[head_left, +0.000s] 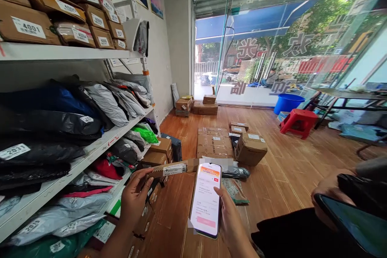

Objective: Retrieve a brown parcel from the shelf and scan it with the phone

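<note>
Beside the parcel shelves, our left hand [134, 199] pinches the long brown cardboard parcel [171, 168] while the right [229, 217] grips the lit white phone [206, 200]; we should level its label squarely under the phone.

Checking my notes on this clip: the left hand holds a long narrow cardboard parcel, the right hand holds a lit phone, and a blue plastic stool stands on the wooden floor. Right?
Not quite: the stool is red, as the head view shows; the blue thing beside it is a tub. The left hand does hold the long parcel, the right hand the lit phone.
</note>
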The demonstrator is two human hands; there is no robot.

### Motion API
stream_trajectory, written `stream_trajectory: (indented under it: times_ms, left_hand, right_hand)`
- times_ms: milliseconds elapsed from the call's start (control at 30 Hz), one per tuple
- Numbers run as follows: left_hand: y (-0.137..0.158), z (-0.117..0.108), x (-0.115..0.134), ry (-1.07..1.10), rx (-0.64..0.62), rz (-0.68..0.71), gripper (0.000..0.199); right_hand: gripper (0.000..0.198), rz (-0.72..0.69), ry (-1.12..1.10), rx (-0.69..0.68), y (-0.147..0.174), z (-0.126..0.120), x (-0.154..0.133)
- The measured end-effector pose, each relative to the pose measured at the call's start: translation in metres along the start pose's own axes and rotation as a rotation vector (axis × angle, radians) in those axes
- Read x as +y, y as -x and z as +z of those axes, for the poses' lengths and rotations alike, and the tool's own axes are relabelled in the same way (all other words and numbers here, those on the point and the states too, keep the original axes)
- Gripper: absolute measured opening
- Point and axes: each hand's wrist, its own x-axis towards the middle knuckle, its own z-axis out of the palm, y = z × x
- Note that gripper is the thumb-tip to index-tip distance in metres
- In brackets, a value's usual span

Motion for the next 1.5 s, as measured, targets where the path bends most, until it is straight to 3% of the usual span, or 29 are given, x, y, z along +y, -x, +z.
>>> stream_trajectory:
  times_ms: [300, 567, 800, 967, 1167, 1333, 1500]
  left_hand:
    - [-0.028, 0.007, -0.005, 0.12, -0.185, 0.111, 0.018]
    - [-0.056, 0.012, -0.036, 0.344, -0.375, -0.038, 0.033]
    - [-0.068, 0.022, -0.053, 0.48, -0.532, -0.016, 0.034]
    - [-0.06, 0.036, -0.044, 0.545, -0.634, 0.049, 0.032]
    - [-0.035, 0.066, -0.021, 0.559, -0.731, 0.194, 0.031]
    - [-0.013, 0.088, 0.003, 0.548, -0.721, 0.386, 0.026]
    - [0.006, 0.107, 0.021, 0.581, -0.721, 0.491, 0.025]
  right_hand:
    - [0.058, -0.164, -0.075, 0.137, 0.02, 0.013, 0.01]
    - [0.054, -0.323, -0.151, 0.36, 0.048, 0.034, 0.03]
    - [0.047, -0.476, -0.201, 0.449, 0.079, 0.049, 0.057]
    - [0.046, -0.606, -0.224, 0.595, 0.103, 0.057, 0.076]
    - [0.044, -0.73, -0.223, 0.699, 0.126, 0.048, 0.095]
    - [0.045, -0.782, -0.225, 0.762, 0.137, 0.045, 0.101]
    - [0.049, -0.806, -0.247, 0.803, 0.138, 0.044, 0.099]
